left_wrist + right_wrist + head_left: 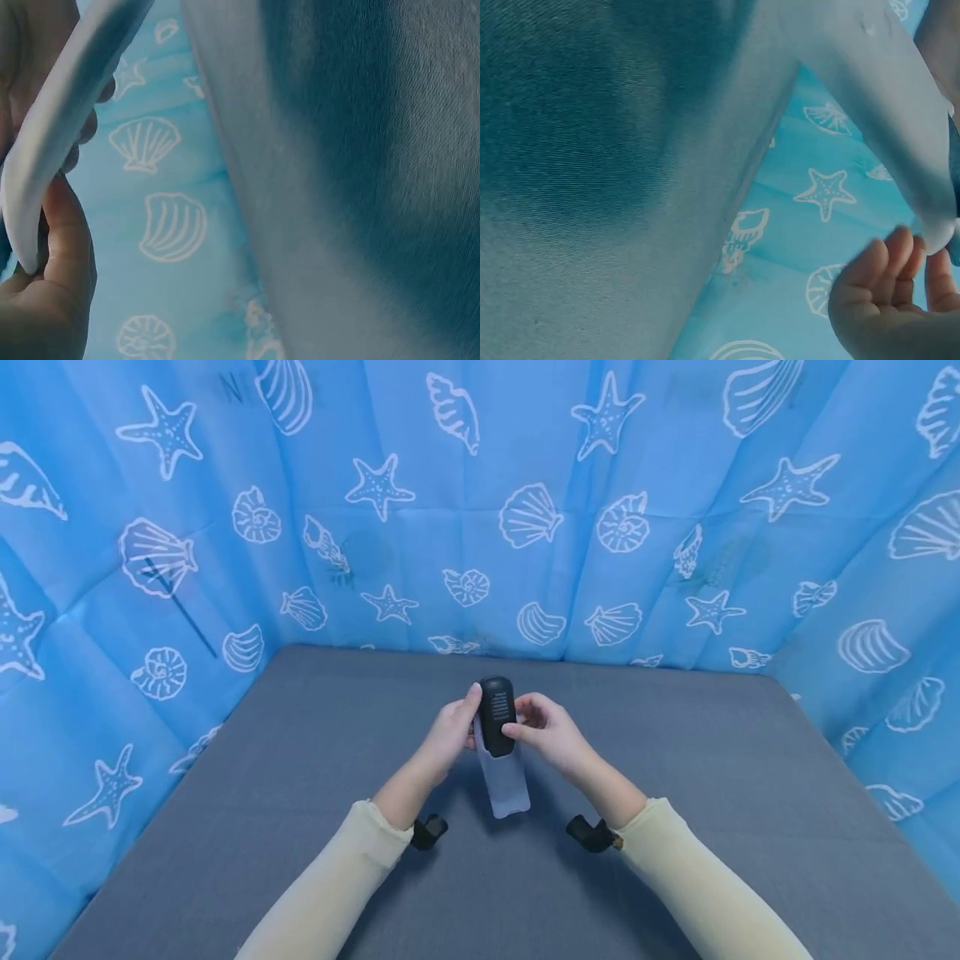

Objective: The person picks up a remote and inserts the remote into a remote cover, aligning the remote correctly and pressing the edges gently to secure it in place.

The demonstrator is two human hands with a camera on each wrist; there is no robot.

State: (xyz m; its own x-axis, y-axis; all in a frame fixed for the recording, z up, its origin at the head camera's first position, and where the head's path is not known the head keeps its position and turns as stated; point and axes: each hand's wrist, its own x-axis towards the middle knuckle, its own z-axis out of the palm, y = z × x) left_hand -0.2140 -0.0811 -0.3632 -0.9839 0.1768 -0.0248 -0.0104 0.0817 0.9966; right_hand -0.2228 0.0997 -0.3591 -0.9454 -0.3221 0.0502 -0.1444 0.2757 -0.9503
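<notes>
A black device with a rounded end and small pale print sits partly inside a whitish sleeve, its upper part showing. My left hand holds the sleeve and device from the left side, thumb up along the edge near the rounded end. From the right, my right hand pinches at the sleeve's mouth, its thumb lying over the device's printed face and its other fingers curled at the side. In the left wrist view the sleeve shows edge-on in the hand. The right wrist view shows the sleeve slanting down to the fingertips.
A grey cloth-covered table lies below the hands. Behind and at both sides hangs a blue curtain with white shells and starfish. Black wrist mounts sit under both forearms, close over the table.
</notes>
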